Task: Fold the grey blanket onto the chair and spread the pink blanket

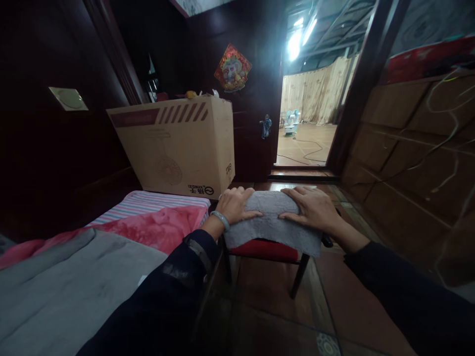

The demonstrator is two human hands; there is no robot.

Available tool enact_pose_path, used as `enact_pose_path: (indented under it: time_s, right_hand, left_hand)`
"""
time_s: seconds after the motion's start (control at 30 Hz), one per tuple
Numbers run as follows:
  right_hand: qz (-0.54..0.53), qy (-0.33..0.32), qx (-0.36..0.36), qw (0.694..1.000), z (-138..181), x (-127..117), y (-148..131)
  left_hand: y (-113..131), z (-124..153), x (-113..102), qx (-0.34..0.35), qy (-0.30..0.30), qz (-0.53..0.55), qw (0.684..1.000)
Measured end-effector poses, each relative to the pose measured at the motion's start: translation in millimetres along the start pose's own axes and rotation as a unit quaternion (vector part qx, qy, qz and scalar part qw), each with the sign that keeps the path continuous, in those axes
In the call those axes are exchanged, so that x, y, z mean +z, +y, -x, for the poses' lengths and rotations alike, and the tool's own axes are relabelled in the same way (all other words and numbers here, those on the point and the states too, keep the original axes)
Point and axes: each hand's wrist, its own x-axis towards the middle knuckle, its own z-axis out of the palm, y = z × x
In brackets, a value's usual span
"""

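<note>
A grey cloth [272, 220] lies folded over a red-seated stool [267, 250] in front of me. My left hand [234, 204] rests flat on the cloth's left end, fingers stretched out, a pale green bangle at the wrist. Flat on the right end lies my right hand [311, 207], its fingers spread and pointing left. Neither hand grips the cloth; both press on top of it. Dark sleeves cover both forearms.
A bed [74, 277] with grey, pink and striped covers lies at left. A large cardboard box [178, 148] stands behind it. An open doorway [308, 133] leads to a lit room with a fan. Wooden panelling [408, 163] with loose cables runs along the right.
</note>
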Motion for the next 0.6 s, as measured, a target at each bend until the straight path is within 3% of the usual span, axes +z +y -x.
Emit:
enact_pose_path:
  time_s: [0.23,0.37,0.47,0.6]
  right_hand:
    - [0.001,0.004,0.004,1.0,-0.2,-0.3,-1.4]
    - [0.011,0.004,-0.001,1.0,-1.3,-3.0,-4.5]
    - [0.021,0.004,-0.002,1.0,-1.7,-4.7,-5.7]
    - [0.01,-0.002,-0.006,1.0,-1.4,-6.6,-6.5]
  left_hand:
    - [4.8,0.1,-6.4,0.001,-0.036,-0.059,0.998]
    - [5.4,11.4,-10.7,-0.002,-0.013,-0.027,1.0]
    - [-0.5,33.2,-11.3,-0.019,0.02,-0.02,0.999]
    - [-14.4,84.9,-11.1,-0.102,0.032,-0.039,0.994]
